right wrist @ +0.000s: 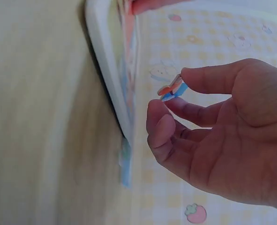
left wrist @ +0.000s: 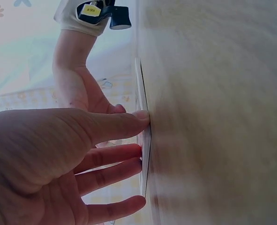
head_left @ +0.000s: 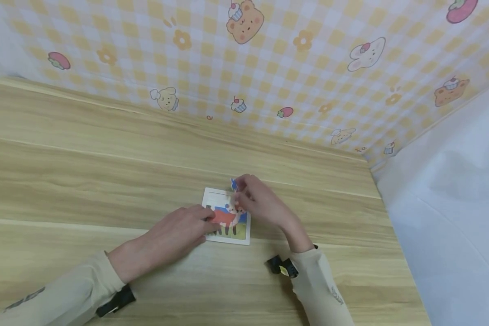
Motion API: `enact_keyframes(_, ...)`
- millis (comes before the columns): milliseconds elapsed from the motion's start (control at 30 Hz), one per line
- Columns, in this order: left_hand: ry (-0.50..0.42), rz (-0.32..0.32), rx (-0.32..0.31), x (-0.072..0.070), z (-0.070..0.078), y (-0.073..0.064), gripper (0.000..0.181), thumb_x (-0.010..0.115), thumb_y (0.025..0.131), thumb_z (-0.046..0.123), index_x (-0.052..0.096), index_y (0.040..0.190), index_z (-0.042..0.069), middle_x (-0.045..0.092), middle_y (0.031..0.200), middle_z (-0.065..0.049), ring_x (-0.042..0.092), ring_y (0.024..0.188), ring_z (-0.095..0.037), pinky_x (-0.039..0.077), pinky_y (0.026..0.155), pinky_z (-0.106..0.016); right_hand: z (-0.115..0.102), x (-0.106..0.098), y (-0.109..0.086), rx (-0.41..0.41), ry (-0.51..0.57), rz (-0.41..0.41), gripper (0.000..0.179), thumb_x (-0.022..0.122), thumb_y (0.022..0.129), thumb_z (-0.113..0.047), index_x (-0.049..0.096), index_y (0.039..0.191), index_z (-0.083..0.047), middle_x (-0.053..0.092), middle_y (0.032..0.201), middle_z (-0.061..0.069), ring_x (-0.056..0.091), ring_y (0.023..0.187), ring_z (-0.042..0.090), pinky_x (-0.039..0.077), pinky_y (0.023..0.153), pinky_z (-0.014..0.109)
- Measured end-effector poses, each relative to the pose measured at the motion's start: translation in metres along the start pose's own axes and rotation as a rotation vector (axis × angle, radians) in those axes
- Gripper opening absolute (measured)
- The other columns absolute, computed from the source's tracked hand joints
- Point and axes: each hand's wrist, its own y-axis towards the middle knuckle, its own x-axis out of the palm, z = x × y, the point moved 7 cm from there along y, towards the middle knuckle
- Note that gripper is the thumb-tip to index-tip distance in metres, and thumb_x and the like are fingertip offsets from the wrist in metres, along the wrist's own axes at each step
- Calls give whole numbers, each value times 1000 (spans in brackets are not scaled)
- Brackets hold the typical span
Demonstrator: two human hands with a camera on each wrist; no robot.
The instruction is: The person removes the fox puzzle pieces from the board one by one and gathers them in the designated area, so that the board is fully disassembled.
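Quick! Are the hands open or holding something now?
Left hand: open, touching the puzzle.
Right hand: closed, holding a small puzzle piece.

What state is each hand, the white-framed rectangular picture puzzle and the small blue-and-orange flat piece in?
Left hand: resting on the puzzle, fingers extended, thumb at its edge.
Right hand: raised, thumb and finger pinching the piece.
White-framed rectangular picture puzzle: lying on the table, partly filled, pale area at its far side.
Small blue-and-orange flat piece: held off the puzzle, tilted.

Left hand (head_left: 182,230) on puzzle (head_left: 240,232) — right hand (head_left: 264,201) pinches piece (head_left: 234,185).
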Motion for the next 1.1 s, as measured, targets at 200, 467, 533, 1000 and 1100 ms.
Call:
enact_keyframes(200, -112, -43, -100, 1, -6, 0, 32, 76, 75, 9, 70, 106, 10, 61, 106, -7, 56, 95, -20, 49, 81, -36, 6, -15, -4, 15, -41, 29, 29, 49, 96, -13, 48, 123, -3, 60, 106, 8, 59, 92, 17, 51, 73, 29)
enact_keyframes(467, -189, -37, -164, 1, -11, -1, 40, 77, 75, 10, 64, 113, 4, 61, 110, -7, 56, 101, -21, 48, 86, -39, 16, -32, -13, -23, -20, -1, 26, 55, 93, -13, 58, 118, -6, 62, 98, 7, 59, 87, 20, 52, 69, 32)
enact_keyframes(533, -187, -29, -160, 1, -11, 0, 43, 76, 75, 9, 62, 115, 2, 61, 110, -7, 56, 99, -21, 48, 85, -39, 21, -37, -14, -5, 34, 6, 22, 56, 92, -10, 61, 112, -5, 62, 93, 8, 60, 84, 23, 53, 66, 34)
enact_keyframes(1000, -177, -28, -128, 1, -12, 1, 33, 76, 76, 12, 66, 106, 6, 60, 104, -3, 54, 93, -17, 48, 80, -37, 58, -65, -25, 160, 217, 74, 15, 59, 89, -5, 61, 103, 2, 62, 86, 14, 63, 78, 34, 54, 63, 43)
enact_keyframes(1100, -171, -22, -120, 1, -12, 0, 33, 77, 76, 13, 66, 106, 6, 60, 104, -3, 54, 94, -17, 48, 80, -36, 65, -69, -28, 189, 260, 68, 15, 59, 89, -3, 60, 101, 5, 62, 85, 15, 63, 79, 35, 54, 67, 44)
